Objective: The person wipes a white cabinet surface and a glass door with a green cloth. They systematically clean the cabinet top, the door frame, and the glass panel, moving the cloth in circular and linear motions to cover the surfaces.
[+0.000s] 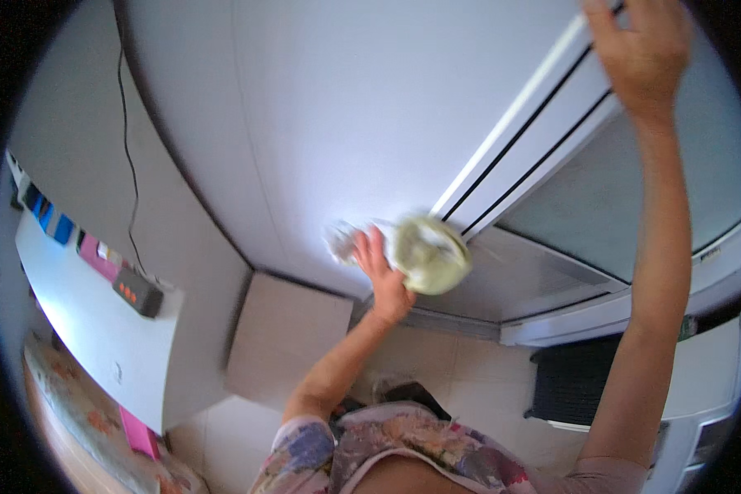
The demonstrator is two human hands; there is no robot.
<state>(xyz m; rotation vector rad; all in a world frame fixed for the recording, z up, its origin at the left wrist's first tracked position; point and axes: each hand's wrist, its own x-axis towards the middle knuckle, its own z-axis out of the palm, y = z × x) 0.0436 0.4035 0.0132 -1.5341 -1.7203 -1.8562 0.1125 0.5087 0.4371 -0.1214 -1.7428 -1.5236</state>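
While the left hand (384, 284) is raised low against the pale wall panel (346, 123), a roundish pale green bundle (449, 267), probably cloth, is seen right at its thumb side, just by the lower end of the white door frame (535, 140). Some whitish crumpled stuff (340, 240) is spotted on the other side of the fingers. Everything's smeared there, so whether the bundle is actually gripped or only pressed by the palm can't be told. The right hand (652, 58) is stretched way up to the top of the frame, maybe so the reach is steadied, but the fingertips are cut off, so its grip can't be judged either. As for what's in the way, the foot of the wall is partly blocked by a boxy beige unit (288, 329), and the floor by the door is taken up by a black ribbed thing (572, 379). Off to the left, a white desk (144, 346) is topped with a dark block with orange marks (137, 294), and a thin cable (129, 148) is draped above it.
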